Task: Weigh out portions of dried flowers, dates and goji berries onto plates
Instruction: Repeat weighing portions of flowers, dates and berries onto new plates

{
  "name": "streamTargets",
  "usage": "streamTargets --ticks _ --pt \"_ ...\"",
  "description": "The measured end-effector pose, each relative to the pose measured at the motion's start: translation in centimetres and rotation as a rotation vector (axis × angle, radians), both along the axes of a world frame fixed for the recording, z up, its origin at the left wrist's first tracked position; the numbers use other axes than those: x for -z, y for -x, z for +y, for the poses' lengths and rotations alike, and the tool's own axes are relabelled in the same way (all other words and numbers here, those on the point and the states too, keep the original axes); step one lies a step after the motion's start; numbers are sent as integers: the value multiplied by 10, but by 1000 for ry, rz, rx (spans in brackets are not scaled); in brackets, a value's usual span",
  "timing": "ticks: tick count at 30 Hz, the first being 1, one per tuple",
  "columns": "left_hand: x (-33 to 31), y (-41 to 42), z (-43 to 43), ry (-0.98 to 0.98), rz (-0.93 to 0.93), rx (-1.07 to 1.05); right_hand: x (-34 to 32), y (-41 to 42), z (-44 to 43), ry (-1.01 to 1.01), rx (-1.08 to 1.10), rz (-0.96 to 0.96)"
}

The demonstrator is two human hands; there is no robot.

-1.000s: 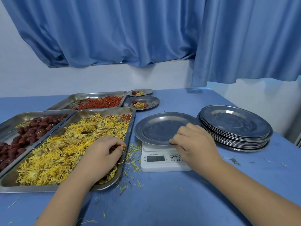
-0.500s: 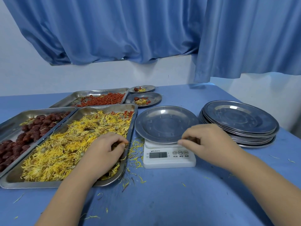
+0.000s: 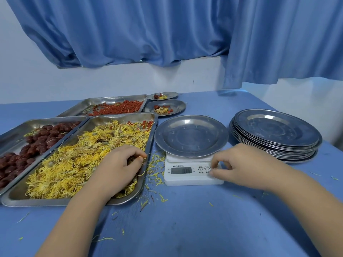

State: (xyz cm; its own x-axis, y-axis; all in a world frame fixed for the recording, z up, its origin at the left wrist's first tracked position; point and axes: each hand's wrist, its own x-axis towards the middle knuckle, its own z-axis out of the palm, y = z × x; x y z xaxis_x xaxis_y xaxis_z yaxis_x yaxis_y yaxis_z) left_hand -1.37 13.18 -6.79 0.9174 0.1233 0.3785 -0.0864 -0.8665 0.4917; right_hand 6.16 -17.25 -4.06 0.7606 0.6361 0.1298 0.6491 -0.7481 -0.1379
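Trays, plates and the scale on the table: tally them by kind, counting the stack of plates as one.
Rectangular trays: 3, date tray, goji berry tray, dried flower tray
Portioned plates: 2, far portioned plate, near portioned plate
Empty plate on scale: 1
Stack of plates: 1
Scale: 1
Total: 8

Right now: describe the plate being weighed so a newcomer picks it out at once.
On the blue table, find the white scale beside the tray of yellow flowers. The plate sits on top of it. Unlike the stack to its right and the two filled plates behind, it is single and empty.
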Motion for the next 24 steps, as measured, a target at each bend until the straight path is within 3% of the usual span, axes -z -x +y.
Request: streamTargets --ticks 4,24 --pt "0 0 0 5 6 -7 0 -2 -5 41 13 101" --pt "1 0 1 25 8 3 -4 4 3 29 91 150"
